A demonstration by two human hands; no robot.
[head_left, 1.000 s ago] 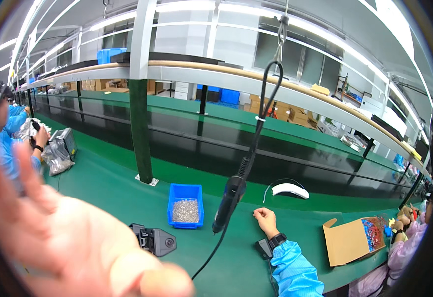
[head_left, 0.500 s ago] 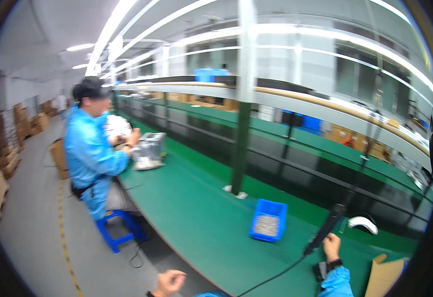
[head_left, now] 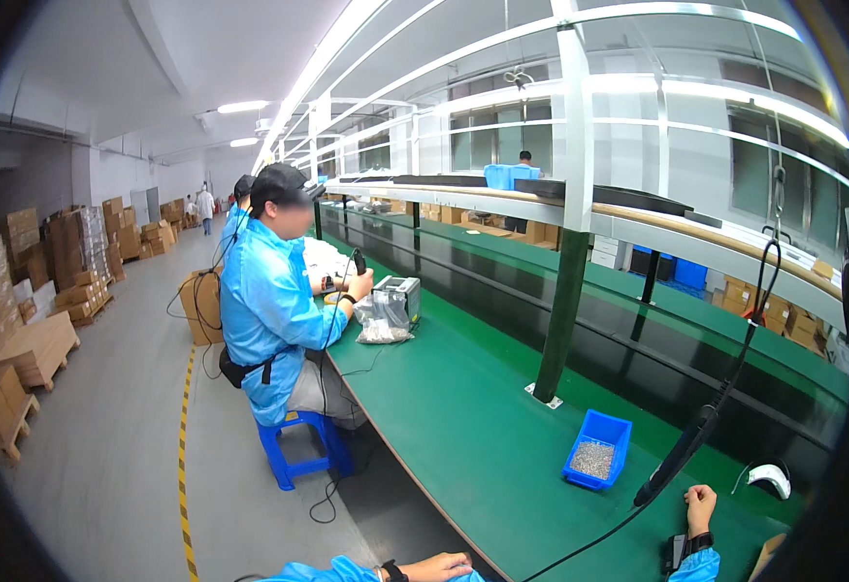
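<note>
My right hand (head_left: 700, 507) rests on the green bench with its fingers curled in, and nothing shows in it. Just left of it, a black electric screwdriver (head_left: 679, 454) hangs at a slant from a cord. By my right wrist lies a small black device (head_left: 675, 553). At the lower edge, my left hand (head_left: 440, 566) is stretched out low in front of me, beside the bench edge, holding nothing visible. A blue bin (head_left: 620, 436) of small metal parts (head_left: 592, 460) stands on the bench beyond the screwdriver.
A co-worker in a blue smock (head_left: 274, 291) sits on a blue stool (head_left: 293, 448) further left, near a clear bag of pale parts (head_left: 386, 330). A post (head_left: 562, 320) rises from the bench. At right lie a white curved object (head_left: 769, 479) and a cardboard flap (head_left: 767, 555).
My view has swung left, so the bench things sit further right in the picture. My left hand has moved right, toward the bench edge. My right hand stays beside the screwdriver.
</note>
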